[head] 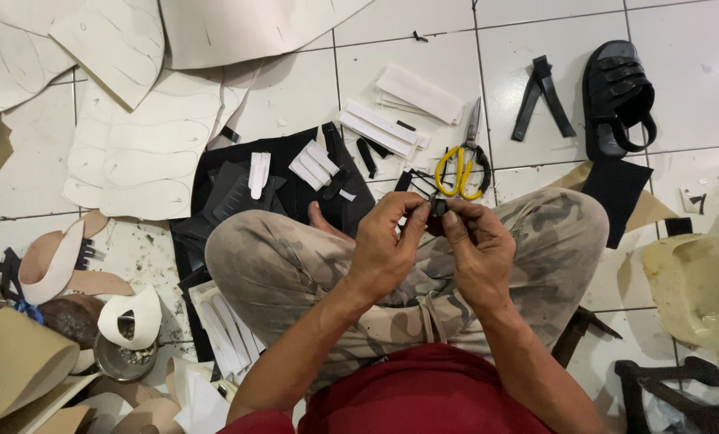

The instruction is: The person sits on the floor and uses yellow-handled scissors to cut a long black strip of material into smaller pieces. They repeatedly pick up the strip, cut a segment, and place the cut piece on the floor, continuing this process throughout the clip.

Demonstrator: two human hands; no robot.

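A small black strap piece [436,207], dull and narrow with a thin metal buckle frame at its far end, sits above the person's crossed knees, pinched from both sides. The left hand [388,241] closes thumb and fingertips on its near-left end, and the right hand [476,245] grips the other end the same way, fingers curled tight. Just beyond them on the white glazed floor tiles [528,32] lie scissors [462,161] with yellow loop handles and grey blades. To their left, flat white rectangular strips [380,128] rest in loose stacks, some overlapping a matte black sheet [295,193] that carries more short white pieces. Farther right lies a black sandal [617,96] with 3 broad straps, and beside it 2 loose black straps [540,96] crossed in a V. At upper left, pale cream sheets [138,157] show sole-shaped outlines. The person's camouflage trousers [295,265] look worn and dusty.
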